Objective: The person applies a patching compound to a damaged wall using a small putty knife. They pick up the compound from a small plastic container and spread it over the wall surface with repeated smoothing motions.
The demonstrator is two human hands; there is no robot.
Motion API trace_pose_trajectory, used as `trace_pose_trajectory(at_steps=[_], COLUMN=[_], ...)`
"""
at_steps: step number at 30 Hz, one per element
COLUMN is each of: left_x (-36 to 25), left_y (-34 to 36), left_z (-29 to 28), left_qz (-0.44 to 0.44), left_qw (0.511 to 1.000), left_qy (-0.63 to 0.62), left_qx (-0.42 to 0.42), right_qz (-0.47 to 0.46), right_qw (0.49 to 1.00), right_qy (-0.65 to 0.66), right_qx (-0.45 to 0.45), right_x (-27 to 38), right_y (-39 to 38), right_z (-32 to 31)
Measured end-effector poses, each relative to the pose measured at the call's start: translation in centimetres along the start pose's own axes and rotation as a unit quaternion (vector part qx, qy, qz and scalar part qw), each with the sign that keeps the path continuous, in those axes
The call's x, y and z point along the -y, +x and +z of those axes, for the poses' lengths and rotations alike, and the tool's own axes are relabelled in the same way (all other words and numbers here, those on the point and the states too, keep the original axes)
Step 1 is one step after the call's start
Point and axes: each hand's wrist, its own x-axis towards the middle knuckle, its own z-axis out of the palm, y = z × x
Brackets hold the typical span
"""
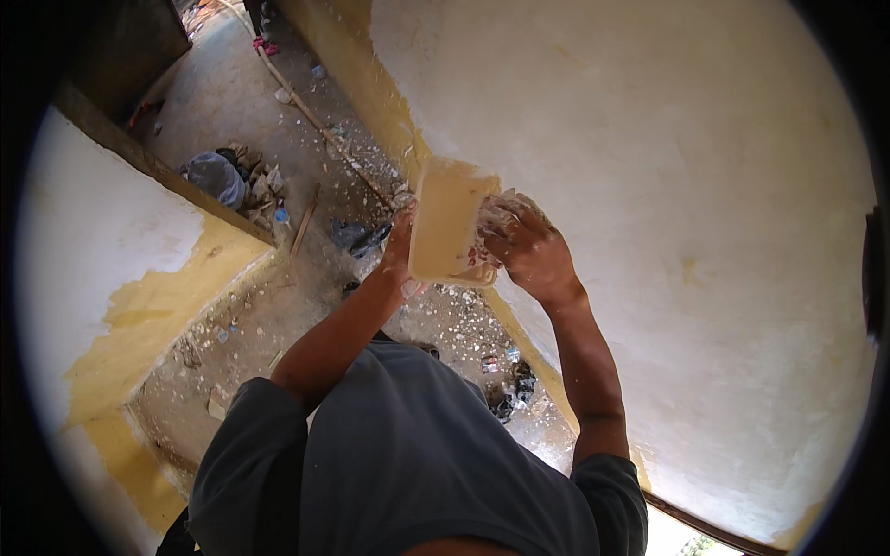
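Observation:
A rectangular, pale yellowish plastic container (445,227) smeared with whitish paste is held up in front of me, its inside facing up. My left hand (401,243) is closed on its left side, with most of the fingers hidden behind it. At the container's right side is my right hand (530,243), its curled fingers coated in white paste. Whatever those fingers hold, if anything, I cannot make out. Small reddish marks show beside the right fingertips.
A large wall (677,185) coated whitish, with bare yellow along its lower edge, rises close on my right. Another partly coated wall (102,241) stands left. On the splattered floor lie a long pole (315,120), a bucket (215,179) and dark plastic scraps (357,237).

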Motion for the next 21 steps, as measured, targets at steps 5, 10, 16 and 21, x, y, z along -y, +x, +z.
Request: trace_pose_trajectory(at_steps=[5, 10, 16, 21], left_x=[1.0, 1.3, 1.4, 0.9], left_y=[0.2, 0.3, 0.1, -0.5], left_z=[-0.4, -0.6, 0.0, -0.8], left_qz=[0.080, 0.009, 0.056, 0.031], left_qw=[0.861, 0.991, 0.994, 0.995], left_qy=[0.495, -0.073, -0.006, -0.023], left_qx=[-0.084, -0.114, -0.091, -0.096], right_qz=[0.008, -0.016, 0.021, 0.011], right_qw=[0.999, 0.998, 0.999, 0.996], right_qy=[0.023, 0.019, 0.012, 0.017], right_qx=[-0.043, -0.056, -0.046, -0.086], right_x=[0.4, 0.5, 0.4, 0.8], right_y=[0.1, 0.9, 0.9, 2.3], right_z=[0.7, 0.6, 2.0, -0.5])
